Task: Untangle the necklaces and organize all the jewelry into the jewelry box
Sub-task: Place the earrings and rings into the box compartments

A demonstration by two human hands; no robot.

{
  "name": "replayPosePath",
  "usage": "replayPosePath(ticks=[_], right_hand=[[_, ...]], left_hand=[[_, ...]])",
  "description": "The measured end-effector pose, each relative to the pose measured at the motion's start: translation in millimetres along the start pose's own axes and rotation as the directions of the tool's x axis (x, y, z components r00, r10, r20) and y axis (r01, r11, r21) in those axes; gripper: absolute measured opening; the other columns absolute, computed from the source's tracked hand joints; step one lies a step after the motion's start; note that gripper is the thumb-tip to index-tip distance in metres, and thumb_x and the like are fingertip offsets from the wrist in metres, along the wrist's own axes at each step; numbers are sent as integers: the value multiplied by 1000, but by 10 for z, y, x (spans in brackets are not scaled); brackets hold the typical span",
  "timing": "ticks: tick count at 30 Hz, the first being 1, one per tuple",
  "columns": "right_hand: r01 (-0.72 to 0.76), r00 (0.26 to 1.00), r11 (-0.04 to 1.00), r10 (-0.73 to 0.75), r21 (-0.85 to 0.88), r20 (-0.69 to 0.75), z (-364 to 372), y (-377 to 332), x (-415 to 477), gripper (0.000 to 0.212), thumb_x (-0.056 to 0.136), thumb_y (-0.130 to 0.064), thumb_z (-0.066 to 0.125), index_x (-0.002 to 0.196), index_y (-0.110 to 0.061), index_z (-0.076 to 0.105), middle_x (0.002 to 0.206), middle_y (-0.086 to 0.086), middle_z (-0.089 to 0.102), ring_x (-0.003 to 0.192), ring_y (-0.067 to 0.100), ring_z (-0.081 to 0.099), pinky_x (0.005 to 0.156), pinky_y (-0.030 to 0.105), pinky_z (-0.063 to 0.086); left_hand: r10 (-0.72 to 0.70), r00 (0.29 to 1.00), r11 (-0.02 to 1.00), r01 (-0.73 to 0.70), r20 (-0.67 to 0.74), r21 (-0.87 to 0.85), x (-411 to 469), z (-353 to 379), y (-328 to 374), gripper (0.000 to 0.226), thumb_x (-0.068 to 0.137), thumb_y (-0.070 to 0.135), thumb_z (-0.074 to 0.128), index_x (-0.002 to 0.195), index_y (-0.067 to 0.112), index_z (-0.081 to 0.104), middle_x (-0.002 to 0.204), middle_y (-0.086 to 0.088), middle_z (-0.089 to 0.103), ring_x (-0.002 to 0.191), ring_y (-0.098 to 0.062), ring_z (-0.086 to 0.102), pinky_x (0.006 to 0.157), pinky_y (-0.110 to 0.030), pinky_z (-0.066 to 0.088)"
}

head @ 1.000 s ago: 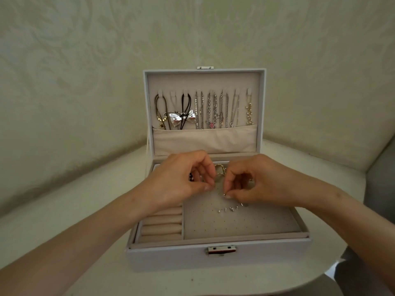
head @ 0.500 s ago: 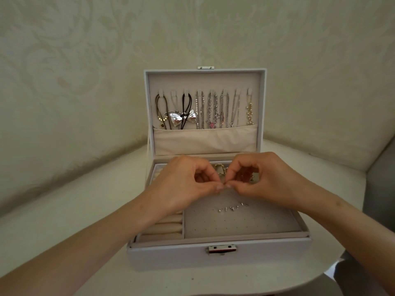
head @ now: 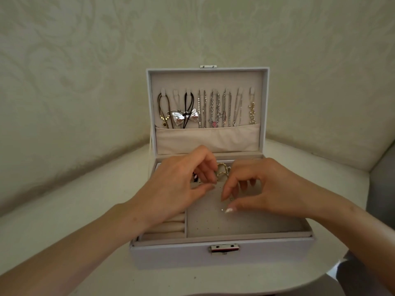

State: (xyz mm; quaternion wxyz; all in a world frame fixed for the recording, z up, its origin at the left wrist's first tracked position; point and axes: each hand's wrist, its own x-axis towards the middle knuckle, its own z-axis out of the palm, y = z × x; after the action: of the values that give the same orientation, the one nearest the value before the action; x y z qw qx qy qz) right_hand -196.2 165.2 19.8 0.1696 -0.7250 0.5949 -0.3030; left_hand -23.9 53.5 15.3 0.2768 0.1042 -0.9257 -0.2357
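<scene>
The white jewelry box [head: 171, 256] stands open in front of me. Several necklaces [head: 213, 110] hang from hooks inside its lid. My left hand [head: 177, 184] hovers over the tray's left part with fingers curled, thumb and forefinger tips close together; I cannot tell whether they hold anything. Just right of those fingers lie gold rings [head: 222, 171]. My right hand [head: 263, 189] is low over the perforated earring pad [head: 205, 221], its thumb and forefinger pinching a tiny stud earring [head: 227, 207] at the pad. The other studs in that row are hidden under it.
Beige ring rolls [head: 168, 228] fill the tray's front left. A metal latch [head: 224, 248] sits on the box front. The box stands on a pale rounded table [head: 64, 210] against patterned walls; the table's edge curves off at the lower right.
The hands, whose fingertips met above the pad half a second ago, have parted. My right hand dropped down onto the row of studs. My left hand stayed near the gold rings.
</scene>
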Motion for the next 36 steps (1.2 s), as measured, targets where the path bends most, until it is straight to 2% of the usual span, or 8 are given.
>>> replayPosePath(ticks=[3, 10, 16, 20, 26, 30, 33, 36], right_hand=[[-4, 999, 999, 7, -53, 42, 75, -31, 28, 21, 65, -34, 84, 83, -30, 74, 76, -15, 59, 77, 3, 54, 68, 16, 42], [-21, 999, 999, 22, -25, 36, 112, -30, 76, 9, 70, -22, 82, 74, -24, 74, 72, -17, 59, 74, 4, 55, 66, 13, 41], [-87, 996, 996, 87, -5, 18, 107, -58, 75, 18, 66, -24, 84, 71, -30, 68, 68, -14, 60, 69, 4, 56, 62, 14, 43], [-134, 991, 991, 134, -16, -2, 102, -64, 82, 16, 64, -26, 84, 68, -25, 69, 70, -10, 64, 70, 7, 58, 64, 22, 47], [-120, 993, 992, 120, -32, 9, 98, -89, 82, 13, 67, -26, 83, 69, -25, 70, 70, -13, 62, 71, 4, 57, 63, 15, 44], [-136, 990, 990, 137, 32, -22, 76, -89, 68, 12, 67, -22, 83, 68, -19, 71, 67, -8, 66, 65, 7, 61, 63, 19, 49], [-186, 978, 968, 200, 171, -67, -2, -74, 43, 11, 67, -15, 82, 68, -13, 71, 69, 4, 70, 60, 10, 61, 64, 24, 51], [-215, 965, 938, 247, 272, -91, -61, -41, 29, 9, 67, -13, 81, 67, -13, 71, 69, 5, 70, 60, 8, 60, 61, 23, 49]], left_hand=[[-11, 1000, 1000, 11, -17, -26, -2, -3, 1, 41, 74, 2, 75, 90, 30, 49, 81, 14, 66, 79, 2, 61, 69, -5, 40], [1, 1000, 1000, -2, -23, -27, -28, -2, -17, 44, 74, 2, 75, 90, 34, 48, 80, 16, 64, 80, 3, 60, 70, -8, 41], [43, 999, 999, -42, -29, 32, -54, -28, -67, 31, 73, 10, 78, 89, 24, 55, 80, 15, 65, 78, 4, 60, 70, -6, 40], [-41, 995, 999, 43, -93, 26, -60, -92, -135, 20, 70, 21, 79, 78, 30, 63, 78, 16, 66, 77, -2, 63, 70, -9, 41], [-106, 990, 994, 104, -97, -25, -48, -63, -193, 24, 71, 14, 79, 79, 28, 61, 73, 20, 69, 73, 3, 65, 70, -6, 39], [-10, 998, 997, 14, -59, 70, -29, -30, -219, 23, 72, 19, 79, 84, 26, 62, 75, 16, 69, 77, 1, 64, 70, -13, 43], [50, 997, 992, -43, -53, 117, 8, 1, -225, 20, 71, 27, 75, 85, 27, 61, 73, 16, 66, 77, 2, 60, 71, -22, 44], [129, 991, 979, -123, -23, 164, 62, 49, -200, 19, 71, 25, 74, 86, 22, 62, 71, 15, 65, 74, 2, 57, 72, -25, 44]])
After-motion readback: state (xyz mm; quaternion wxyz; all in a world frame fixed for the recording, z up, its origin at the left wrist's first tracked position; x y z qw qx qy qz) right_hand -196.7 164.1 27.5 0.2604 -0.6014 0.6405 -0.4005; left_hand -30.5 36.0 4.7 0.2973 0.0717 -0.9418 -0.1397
